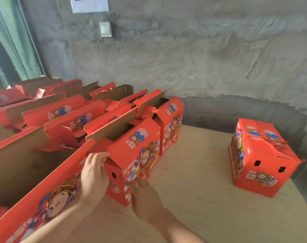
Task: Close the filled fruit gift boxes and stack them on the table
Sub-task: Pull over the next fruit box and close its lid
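A red fruit gift box (131, 155) with a cartoon figure stands open-topped at the table's middle left, its brown flaps upright. My left hand (94, 178) grips its near end panel at the top edge. My right hand (143, 193), blurred, lies flat against its front face low down. One closed red box (261, 165) with a red cord handle sits alone at the right of the table. Behind the held box stands another open box (170, 125).
Rows of several more open red boxes (65, 111) fill the left side back to a green curtain (12, 41). A large open box (44, 190) stands at the near left. Pale wooden tabletop (201, 199) runs to a rough grey wall (201, 58).
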Demonstrator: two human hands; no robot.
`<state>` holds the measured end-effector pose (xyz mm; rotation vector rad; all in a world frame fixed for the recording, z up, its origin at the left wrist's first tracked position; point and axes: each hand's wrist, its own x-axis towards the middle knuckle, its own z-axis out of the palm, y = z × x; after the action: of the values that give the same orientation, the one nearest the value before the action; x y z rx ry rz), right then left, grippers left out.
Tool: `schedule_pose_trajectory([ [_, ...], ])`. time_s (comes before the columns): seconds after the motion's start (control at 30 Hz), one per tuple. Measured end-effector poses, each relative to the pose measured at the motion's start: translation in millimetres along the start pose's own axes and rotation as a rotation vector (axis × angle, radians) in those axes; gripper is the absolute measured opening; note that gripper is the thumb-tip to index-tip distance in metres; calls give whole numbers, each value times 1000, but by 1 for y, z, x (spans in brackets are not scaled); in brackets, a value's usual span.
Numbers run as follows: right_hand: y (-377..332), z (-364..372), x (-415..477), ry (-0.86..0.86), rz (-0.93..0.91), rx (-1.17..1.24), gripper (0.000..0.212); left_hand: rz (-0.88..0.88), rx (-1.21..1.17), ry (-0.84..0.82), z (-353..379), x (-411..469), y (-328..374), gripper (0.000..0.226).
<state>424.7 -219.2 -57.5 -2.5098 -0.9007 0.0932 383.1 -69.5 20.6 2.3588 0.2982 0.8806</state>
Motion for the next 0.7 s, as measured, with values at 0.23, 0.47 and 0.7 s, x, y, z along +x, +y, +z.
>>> schedule_pose_trajectory([
  [0.23, -66, 14, 35, -188, 265, -257, 79, -161, 67, -51, -48, 18, -42, 48],
  [0.47, -79, 3, 38, -169, 327, -270, 64, -272, -64, -169, -55, 12, -40, 38],
  [0.7, -21, -19, -61, -82, 423, -219, 52, -345, -244, -124, -62, 2, -30, 20],
])
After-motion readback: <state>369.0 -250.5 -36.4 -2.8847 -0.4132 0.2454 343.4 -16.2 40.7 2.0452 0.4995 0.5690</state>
